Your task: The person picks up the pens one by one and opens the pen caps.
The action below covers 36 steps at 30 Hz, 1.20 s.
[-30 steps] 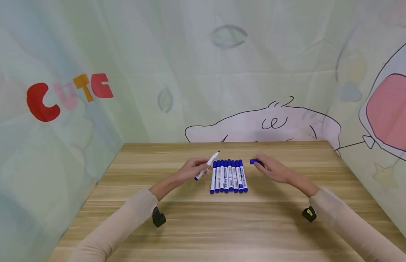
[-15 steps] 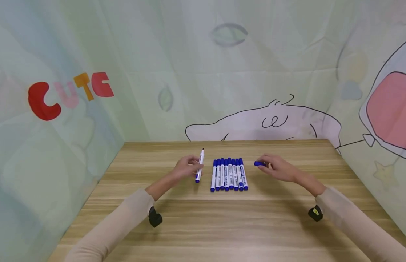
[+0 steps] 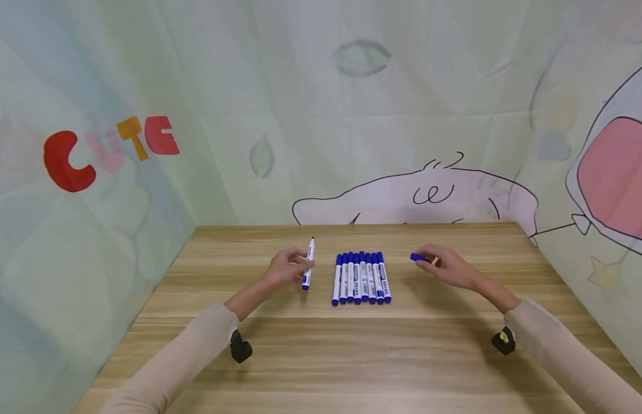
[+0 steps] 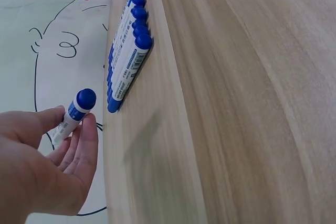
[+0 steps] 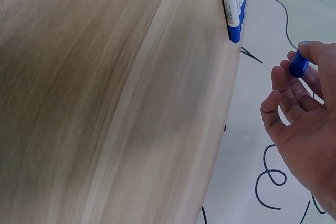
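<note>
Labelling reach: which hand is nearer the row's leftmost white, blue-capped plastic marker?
Left. The left hand is just left of the leftmost marker; the right hand is right of the whole row.

In the head view, the printing on the 8 markers in the row is too small to read, the left sleeve and the desk run past the bottom edge, the right edge cuts the pink balloon print, and the desk hides the lower part of the animal print. From the left wrist, the left edge crops the left hand, the tip of its marker is hidden, and the row's markers partly hide one another. From the right wrist, the top edge cuts the row, the right edge crops the right hand, and the thumb covers part of the blue cap.
</note>
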Motion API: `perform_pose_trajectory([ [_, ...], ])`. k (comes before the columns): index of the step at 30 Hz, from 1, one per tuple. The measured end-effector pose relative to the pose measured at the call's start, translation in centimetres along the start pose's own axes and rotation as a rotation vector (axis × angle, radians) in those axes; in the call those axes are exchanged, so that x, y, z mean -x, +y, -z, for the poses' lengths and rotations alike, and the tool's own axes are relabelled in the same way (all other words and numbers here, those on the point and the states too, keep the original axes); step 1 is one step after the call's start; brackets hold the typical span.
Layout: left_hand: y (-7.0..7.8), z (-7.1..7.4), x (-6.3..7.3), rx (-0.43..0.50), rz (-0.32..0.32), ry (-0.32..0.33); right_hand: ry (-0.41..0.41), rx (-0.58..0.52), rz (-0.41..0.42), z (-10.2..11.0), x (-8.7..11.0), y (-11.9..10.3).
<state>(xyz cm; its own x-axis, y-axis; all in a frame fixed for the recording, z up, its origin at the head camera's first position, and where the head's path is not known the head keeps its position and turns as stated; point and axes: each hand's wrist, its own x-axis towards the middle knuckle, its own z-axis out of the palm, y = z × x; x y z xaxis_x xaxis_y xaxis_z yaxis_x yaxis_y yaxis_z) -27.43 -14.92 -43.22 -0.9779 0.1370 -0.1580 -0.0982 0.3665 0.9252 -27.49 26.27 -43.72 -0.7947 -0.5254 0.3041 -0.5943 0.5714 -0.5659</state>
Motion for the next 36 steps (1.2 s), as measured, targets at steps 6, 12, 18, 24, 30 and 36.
perform_pose_trajectory([
  [6,-0.8,0.0,-0.1,-0.027,0.006,0.013,0.008,-0.007,-0.017,0.1,0.4,0.6],
  [12,-1.8,-0.4,-0.5,-0.026,0.010,0.041,0.005,-0.010,-0.027,0.0,0.5,0.9],
  [18,-2.2,-0.8,-0.7,-0.061,0.027,0.089,-0.010,-0.027,-0.027,-0.2,0.4,1.2],
  [24,-2.1,-1.0,-0.6,-0.102,0.024,0.107,-0.030,-0.043,-0.001,-0.3,0.4,1.3],
  [30,-2.7,-1.3,-1.0,-0.149,-0.011,0.145,-0.058,-0.050,-0.056,-0.3,0.7,1.4],
  [36,-3.2,-1.5,-1.2,-0.247,-0.058,0.155,-0.050,-0.074,-0.044,-0.5,1.3,1.4],
])
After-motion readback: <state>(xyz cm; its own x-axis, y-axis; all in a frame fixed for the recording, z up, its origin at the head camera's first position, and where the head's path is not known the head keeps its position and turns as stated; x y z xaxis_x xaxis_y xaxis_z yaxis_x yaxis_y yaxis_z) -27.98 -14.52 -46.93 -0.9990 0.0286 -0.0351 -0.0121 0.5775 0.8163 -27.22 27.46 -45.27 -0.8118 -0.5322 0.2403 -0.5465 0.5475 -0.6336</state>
